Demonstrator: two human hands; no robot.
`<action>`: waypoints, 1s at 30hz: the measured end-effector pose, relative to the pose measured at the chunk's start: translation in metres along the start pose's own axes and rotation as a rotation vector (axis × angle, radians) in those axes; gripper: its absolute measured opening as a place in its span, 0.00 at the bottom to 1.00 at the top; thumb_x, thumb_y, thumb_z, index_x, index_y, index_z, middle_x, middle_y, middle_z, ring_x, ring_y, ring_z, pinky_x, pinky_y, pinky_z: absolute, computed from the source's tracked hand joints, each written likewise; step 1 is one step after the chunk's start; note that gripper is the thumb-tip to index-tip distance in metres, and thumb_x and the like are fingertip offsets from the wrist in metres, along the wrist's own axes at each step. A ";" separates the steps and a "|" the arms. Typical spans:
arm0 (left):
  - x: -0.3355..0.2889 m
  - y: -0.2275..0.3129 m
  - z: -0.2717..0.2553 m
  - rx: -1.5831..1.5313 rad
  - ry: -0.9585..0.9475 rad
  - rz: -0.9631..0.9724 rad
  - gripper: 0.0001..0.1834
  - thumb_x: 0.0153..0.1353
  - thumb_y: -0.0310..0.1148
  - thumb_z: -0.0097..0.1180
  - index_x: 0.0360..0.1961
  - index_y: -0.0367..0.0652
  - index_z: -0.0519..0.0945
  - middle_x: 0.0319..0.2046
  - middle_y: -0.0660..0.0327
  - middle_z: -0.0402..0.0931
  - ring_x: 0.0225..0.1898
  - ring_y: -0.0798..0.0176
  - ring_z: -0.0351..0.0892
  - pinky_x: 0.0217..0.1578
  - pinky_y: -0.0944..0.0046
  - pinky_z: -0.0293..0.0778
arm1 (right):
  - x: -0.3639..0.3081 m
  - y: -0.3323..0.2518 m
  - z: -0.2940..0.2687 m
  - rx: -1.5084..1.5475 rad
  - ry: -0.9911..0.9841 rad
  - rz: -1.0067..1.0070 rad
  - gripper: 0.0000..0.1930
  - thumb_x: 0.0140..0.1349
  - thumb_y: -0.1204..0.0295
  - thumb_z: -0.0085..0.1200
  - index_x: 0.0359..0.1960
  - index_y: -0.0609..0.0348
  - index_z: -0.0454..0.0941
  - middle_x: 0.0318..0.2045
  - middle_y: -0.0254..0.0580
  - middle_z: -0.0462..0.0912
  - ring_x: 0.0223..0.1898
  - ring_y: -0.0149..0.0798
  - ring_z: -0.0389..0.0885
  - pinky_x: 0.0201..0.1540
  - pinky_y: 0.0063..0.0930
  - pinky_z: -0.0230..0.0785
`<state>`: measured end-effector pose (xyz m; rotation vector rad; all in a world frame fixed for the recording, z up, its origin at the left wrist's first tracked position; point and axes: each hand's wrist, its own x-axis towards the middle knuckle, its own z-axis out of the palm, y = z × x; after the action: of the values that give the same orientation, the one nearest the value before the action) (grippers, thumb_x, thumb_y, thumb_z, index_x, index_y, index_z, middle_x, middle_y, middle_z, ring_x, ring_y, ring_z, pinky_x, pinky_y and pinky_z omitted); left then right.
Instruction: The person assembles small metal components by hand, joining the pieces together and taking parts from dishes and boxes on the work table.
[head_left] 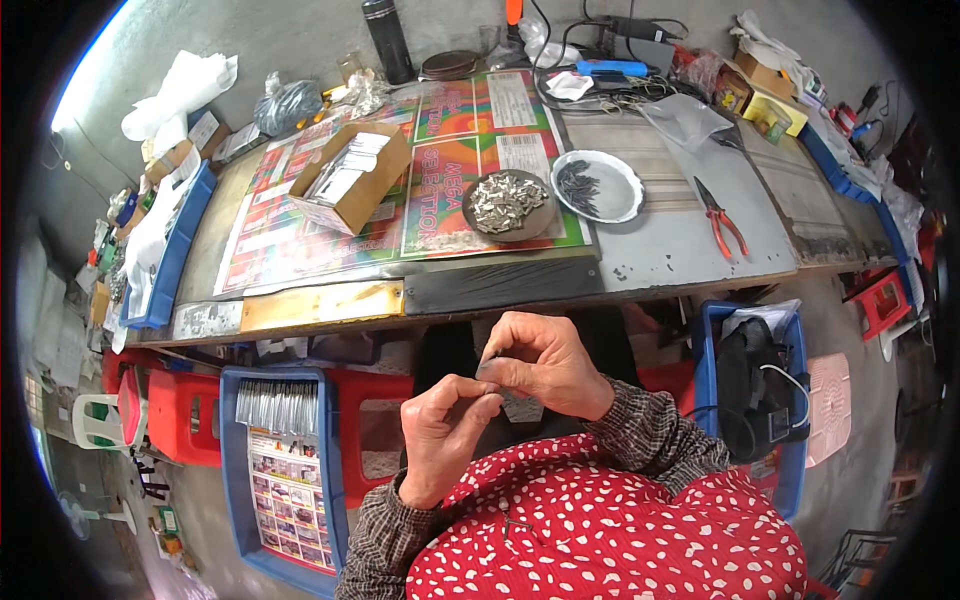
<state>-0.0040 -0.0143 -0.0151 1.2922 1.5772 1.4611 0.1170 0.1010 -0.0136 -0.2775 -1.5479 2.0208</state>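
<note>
My left hand (446, 432) and my right hand (548, 364) meet in front of my lap, below the table's front edge. Thumb and forefinger are pinched together on each, the tips almost touching. A small dark sliver shows at the right fingertips; what either pinch holds is too small to name. On the table beyond stands a brown round dish (546, 224) of short silvery metal pieces. Touching it on the right is a white scalloped bowl (628, 205) with thin dark pieces. One small dark thin piece (516, 524) lies on my red spotted apron (600, 520).
Red-handled pliers (722, 220) lie at the table's right. An open cardboard box (384, 180) of white pieces stands left of the dish. Blue crates flank me: one (228, 470) with metal rods, another (706, 390) with a black bag. A black flask (388, 42) stands behind.
</note>
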 end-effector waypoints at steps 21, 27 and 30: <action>-0.006 -0.011 0.001 0.104 0.167 0.113 0.06 0.50 0.21 0.62 0.26 0.34 0.76 0.20 0.61 0.74 0.19 0.74 0.71 0.21 0.74 0.67 | -0.005 -0.007 0.001 -0.097 0.109 0.021 0.08 0.58 0.73 0.57 0.36 0.64 0.74 0.27 0.28 0.74 0.26 0.17 0.69 0.27 0.12 0.63; -0.009 -0.015 -0.001 0.101 0.161 0.121 0.06 0.50 0.22 0.62 0.26 0.34 0.76 0.20 0.61 0.74 0.19 0.73 0.72 0.21 0.74 0.67 | -0.005 -0.012 0.003 -0.191 0.130 -0.011 0.06 0.59 0.75 0.55 0.34 0.64 0.75 0.25 0.27 0.75 0.25 0.16 0.68 0.26 0.12 0.63; -0.009 -0.013 0.000 0.118 0.150 0.138 0.05 0.50 0.22 0.62 0.26 0.34 0.76 0.19 0.61 0.74 0.19 0.73 0.72 0.20 0.74 0.67 | -0.005 -0.009 0.002 -0.222 0.140 -0.013 0.05 0.59 0.75 0.55 0.33 0.64 0.76 0.24 0.26 0.75 0.24 0.16 0.68 0.25 0.12 0.62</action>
<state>-0.0046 -0.0217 -0.0293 1.4114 1.7224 1.6025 0.1235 0.0981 -0.0054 -0.4837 -1.6808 1.7796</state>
